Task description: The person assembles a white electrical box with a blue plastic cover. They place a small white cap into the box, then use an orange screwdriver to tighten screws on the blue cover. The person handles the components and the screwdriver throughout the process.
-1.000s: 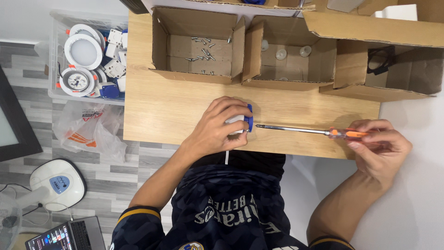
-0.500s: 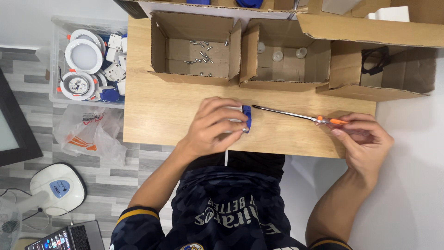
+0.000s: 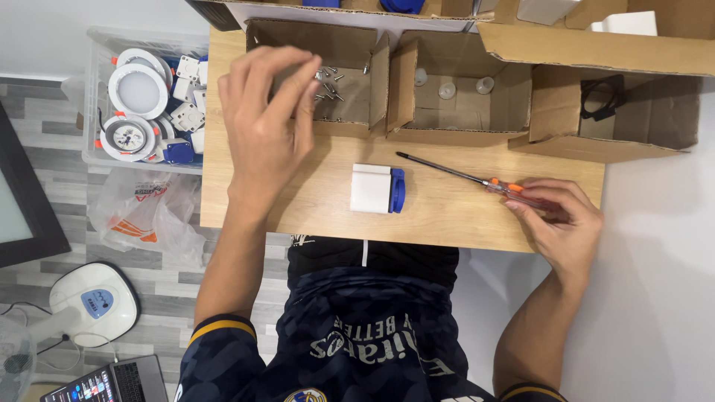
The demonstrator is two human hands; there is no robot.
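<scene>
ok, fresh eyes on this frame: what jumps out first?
The left hand, raised over the wooden table with fingers pinched near the cardboard box of screws. Below it, alone mid-table, lies a small white and blue block. To the right, the right hand rests on the orange handle of a screwdriver whose shaft points toward the boxes.
</scene>
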